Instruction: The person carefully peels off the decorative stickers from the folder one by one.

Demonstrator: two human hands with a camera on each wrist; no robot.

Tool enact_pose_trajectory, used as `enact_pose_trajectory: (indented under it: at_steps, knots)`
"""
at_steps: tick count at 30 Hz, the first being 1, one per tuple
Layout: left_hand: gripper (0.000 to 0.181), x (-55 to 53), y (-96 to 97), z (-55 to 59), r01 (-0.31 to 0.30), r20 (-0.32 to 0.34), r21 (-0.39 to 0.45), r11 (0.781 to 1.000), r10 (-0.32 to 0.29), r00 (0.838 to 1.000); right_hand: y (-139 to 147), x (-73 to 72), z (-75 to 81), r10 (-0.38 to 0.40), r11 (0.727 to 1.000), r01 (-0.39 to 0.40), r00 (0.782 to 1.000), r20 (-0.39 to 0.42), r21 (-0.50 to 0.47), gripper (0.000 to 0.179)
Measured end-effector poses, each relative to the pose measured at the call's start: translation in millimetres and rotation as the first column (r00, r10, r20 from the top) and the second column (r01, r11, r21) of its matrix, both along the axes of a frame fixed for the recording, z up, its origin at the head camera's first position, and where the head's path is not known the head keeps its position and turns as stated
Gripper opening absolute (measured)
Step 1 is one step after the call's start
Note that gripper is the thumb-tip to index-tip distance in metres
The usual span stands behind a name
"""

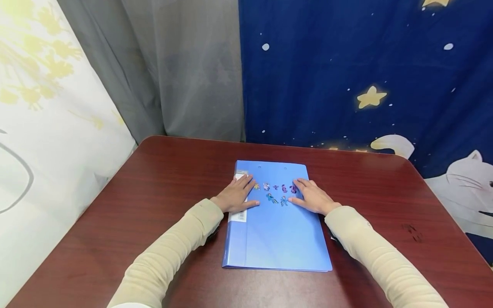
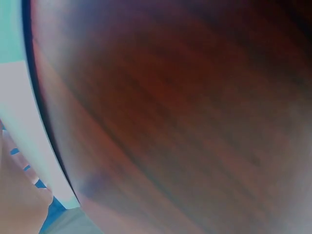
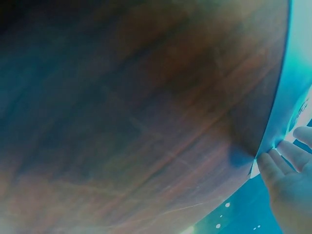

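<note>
A blue file folder (image 1: 285, 239) lies closed on the table, its spine on the left with a white label (image 1: 239, 216). Several small colourful pony stickers (image 1: 271, 198) sit in two rows on its upper half. My left hand (image 1: 236, 196) rests flat on the folder's left side, covering part of the label. On the right edge my right hand (image 1: 313, 197) lies with straight fingers, fingertips by the outermost stickers. The left wrist view shows part of the left hand (image 2: 22, 195) beside the spine; in the right wrist view the right hand's fingers (image 3: 287, 161) touch the cover.
The dark red-brown wooden table (image 1: 173, 171) carries the folder, with a dark mark (image 1: 413, 232) at its right. Behind it hang a grey curtain (image 1: 200, 68) and a blue star-patterned curtain (image 1: 316, 85). A white patterned cloth (image 1: 57, 149) hangs at the left.
</note>
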State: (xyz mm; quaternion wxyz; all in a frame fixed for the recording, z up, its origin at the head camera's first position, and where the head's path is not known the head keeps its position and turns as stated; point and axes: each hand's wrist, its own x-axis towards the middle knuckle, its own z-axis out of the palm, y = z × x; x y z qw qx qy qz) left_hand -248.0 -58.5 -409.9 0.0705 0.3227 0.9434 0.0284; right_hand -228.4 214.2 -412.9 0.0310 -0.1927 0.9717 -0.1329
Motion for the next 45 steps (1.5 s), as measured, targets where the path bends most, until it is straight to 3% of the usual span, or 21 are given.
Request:
enact_pose_trajectory:
  at_steps: [15,26,39,45]
  knots:
    - [0.076,0.4,2.5,-1.8,0.011,-0.040,-0.043,0.999,-0.012,0.999,2.1,-7.1,5.3,-0.010,0.995,0.008,1.000,-0.014,-0.104,0.062]
    - [0.077,-1.2,0.1,-0.6,0.040,-0.102,0.038,0.998,-0.036,0.994,3.3,-12.9,12.2,-0.024,0.987,0.024,1.000,0.005,-0.157,0.041]
    - [0.080,-3.9,1.4,0.2,0.011,-0.105,0.095,0.995,-0.001,0.994,-0.1,-22.7,12.3,-0.160,0.960,0.158,0.987,0.010,-0.234,0.015]
    - [0.080,-3.5,2.8,1.2,-0.012,-0.083,0.091,0.996,0.020,0.996,-3.3,-26.3,14.0,-0.214,0.962,0.212,0.977,0.008,-0.172,0.011]
